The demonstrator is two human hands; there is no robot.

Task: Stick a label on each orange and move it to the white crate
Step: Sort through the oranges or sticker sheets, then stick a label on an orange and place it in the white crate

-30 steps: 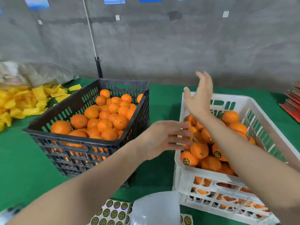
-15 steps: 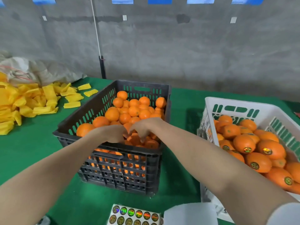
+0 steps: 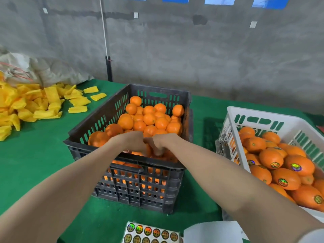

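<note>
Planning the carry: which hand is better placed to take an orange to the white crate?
Right, likely. The right hand sits in the black crate on the side nearer the white crate; the left hand would cross it.

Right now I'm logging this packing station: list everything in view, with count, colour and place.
table: one, green cover, under everything
black crate: one, black, centre
unlabelled oranges: many, orange, piled in the black crate
white crate: one, white, right
labelled oranges: many, orange with round stickers, in the white crate
label sheet: one, white with shiny round labels, near edge
white sheet: one, white, right of the label sheet
yellow pieces: many, yellow, far left
sack: one, pale grey, behind the yellow pieces
left hand: one, among oranges at the black crate's near end, fingers hidden
right hand: one, beside the left hand, fingers hidden
</note>
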